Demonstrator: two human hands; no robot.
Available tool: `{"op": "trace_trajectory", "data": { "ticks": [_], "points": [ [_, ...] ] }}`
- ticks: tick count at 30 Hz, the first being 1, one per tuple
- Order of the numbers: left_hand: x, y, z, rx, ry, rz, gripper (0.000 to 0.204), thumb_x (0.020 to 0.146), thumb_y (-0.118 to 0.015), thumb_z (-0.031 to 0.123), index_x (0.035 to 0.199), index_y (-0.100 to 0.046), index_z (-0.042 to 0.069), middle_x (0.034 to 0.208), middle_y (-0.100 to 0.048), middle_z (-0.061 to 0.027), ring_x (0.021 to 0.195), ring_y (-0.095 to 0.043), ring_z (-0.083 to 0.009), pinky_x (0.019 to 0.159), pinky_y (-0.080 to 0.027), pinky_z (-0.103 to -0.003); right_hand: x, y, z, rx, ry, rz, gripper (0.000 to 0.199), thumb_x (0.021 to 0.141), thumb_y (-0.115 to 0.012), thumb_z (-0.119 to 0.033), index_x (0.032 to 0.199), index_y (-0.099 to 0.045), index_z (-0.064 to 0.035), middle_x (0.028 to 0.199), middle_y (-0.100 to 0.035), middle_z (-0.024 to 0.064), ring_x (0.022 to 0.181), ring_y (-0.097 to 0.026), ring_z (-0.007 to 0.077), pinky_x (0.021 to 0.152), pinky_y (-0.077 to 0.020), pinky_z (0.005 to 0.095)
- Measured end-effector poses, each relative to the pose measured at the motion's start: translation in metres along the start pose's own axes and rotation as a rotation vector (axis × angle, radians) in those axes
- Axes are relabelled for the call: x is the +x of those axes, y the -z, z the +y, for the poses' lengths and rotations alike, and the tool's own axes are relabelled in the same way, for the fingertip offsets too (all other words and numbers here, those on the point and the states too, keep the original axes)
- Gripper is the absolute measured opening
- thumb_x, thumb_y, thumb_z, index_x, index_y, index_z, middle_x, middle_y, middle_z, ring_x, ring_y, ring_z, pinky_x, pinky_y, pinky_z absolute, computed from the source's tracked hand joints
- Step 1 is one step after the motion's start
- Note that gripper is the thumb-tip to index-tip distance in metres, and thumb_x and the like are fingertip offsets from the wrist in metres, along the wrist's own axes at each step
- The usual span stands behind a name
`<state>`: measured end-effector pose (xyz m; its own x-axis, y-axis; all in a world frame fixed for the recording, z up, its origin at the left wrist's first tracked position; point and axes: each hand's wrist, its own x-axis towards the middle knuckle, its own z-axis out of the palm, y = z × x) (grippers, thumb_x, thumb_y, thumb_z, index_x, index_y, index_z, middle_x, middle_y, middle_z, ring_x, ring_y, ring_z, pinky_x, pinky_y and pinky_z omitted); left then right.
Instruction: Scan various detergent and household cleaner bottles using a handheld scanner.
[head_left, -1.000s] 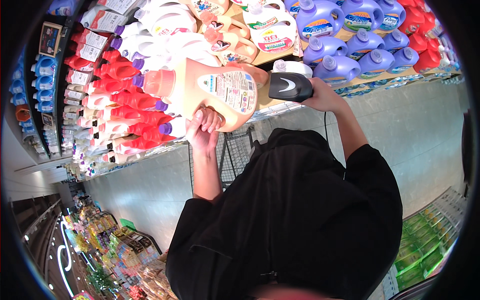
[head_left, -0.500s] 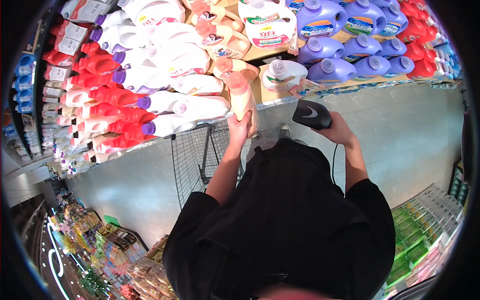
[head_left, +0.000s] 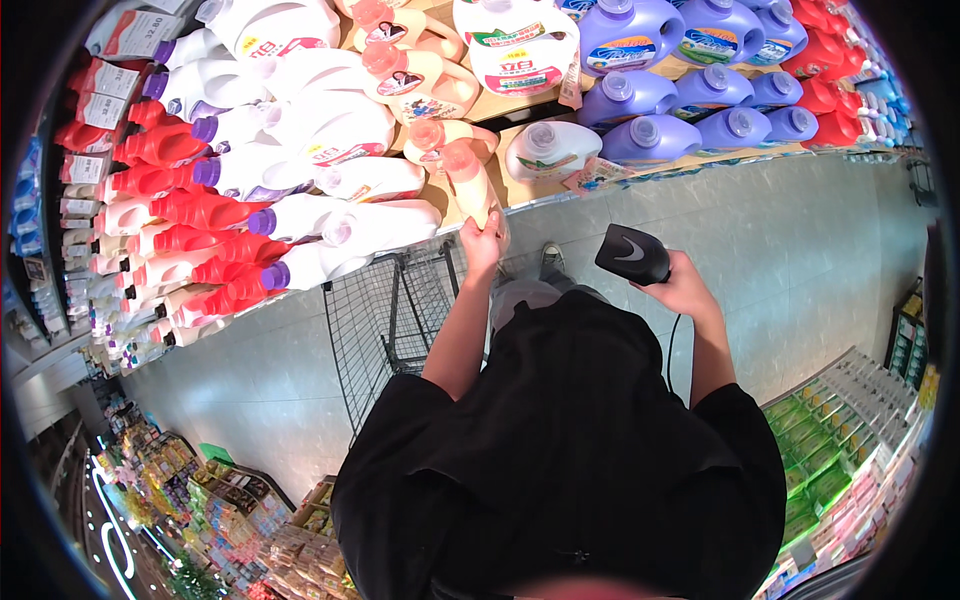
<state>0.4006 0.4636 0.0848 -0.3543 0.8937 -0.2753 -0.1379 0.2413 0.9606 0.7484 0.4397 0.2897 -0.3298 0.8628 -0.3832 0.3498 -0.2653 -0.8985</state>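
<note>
My left hand [head_left: 482,246] is closed around the lower part of a peach-coloured detergent bottle [head_left: 467,188] with a pinkish cap. The bottle leans at the shelf's front edge, just before another peach bottle [head_left: 428,142]. In my right hand [head_left: 686,287] is a black handheld barcode scanner [head_left: 632,254], its cable hanging down beside my arm. The scanner's broad head points to the left, over the floor and apart from the bottle. A white detergent bottle [head_left: 553,150] stands on the shelf between the peach bottles and the purple ones [head_left: 652,139].
White jugs with purple caps [head_left: 335,238] and red bottles [head_left: 225,208] fill the left shelf. A wire shopping cart [head_left: 385,320] stands below my left arm. Green packages [head_left: 815,460] are stacked at lower right, and packaged goods [head_left: 235,505] at lower left.
My left hand and the peach bottle have shifted slightly against the shelf, the bottle now tilting more to the left. The scanner has drawn lower and farther from the shelf. The view has moved a little.
</note>
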Motion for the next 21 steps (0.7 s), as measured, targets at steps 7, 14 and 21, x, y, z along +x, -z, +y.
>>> {"op": "trace_trajectory", "data": {
  "ticks": [7, 14, 21],
  "points": [
    [-0.012, -0.002, 0.002, -0.096, 0.039, 0.045, 0.011, 0.099, -0.064, 0.014, 0.099, -0.062, 0.003, 0.081, -0.064, -0.0016, 0.069, -0.054, -0.0100, 0.066, -0.045, -0.027, 0.006, 0.002, -0.004, -0.003, -0.020, -0.008, 0.035, 0.076, -0.080, -0.004, 0.109, -0.070, 0.0016, 0.094, -0.074, 0.0071, 0.087, -0.063, 0.0116, 0.083, -0.0521, 0.0316],
    [-0.005, -0.032, -0.015, -0.217, -0.015, 0.254, 0.012, 0.100, -0.064, 0.015, 0.099, -0.061, 0.003, 0.082, -0.066, -0.0022, 0.073, -0.059, -0.0107, 0.069, -0.048, -0.027, 0.018, 0.000, -0.007, -0.007, -0.014, -0.078, 0.036, 0.076, -0.081, -0.005, 0.111, -0.070, 0.0013, 0.095, -0.074, 0.0074, 0.090, -0.062, 0.0117, 0.085, -0.0514, 0.0316],
    [0.024, -0.066, 0.001, -0.361, -0.020, 0.350, 0.015, 0.099, -0.066, 0.013, 0.093, -0.061, 0.000, 0.086, -0.066, -0.0070, 0.082, -0.067, -0.0132, 0.073, -0.052, -0.026, 0.017, 0.004, -0.012, -0.057, 0.028, -0.075, 0.034, 0.077, -0.081, -0.002, 0.109, -0.071, 0.0001, 0.095, -0.074, 0.0065, 0.089, -0.061, 0.0112, 0.085, -0.0512, 0.0314]
  ]
}}
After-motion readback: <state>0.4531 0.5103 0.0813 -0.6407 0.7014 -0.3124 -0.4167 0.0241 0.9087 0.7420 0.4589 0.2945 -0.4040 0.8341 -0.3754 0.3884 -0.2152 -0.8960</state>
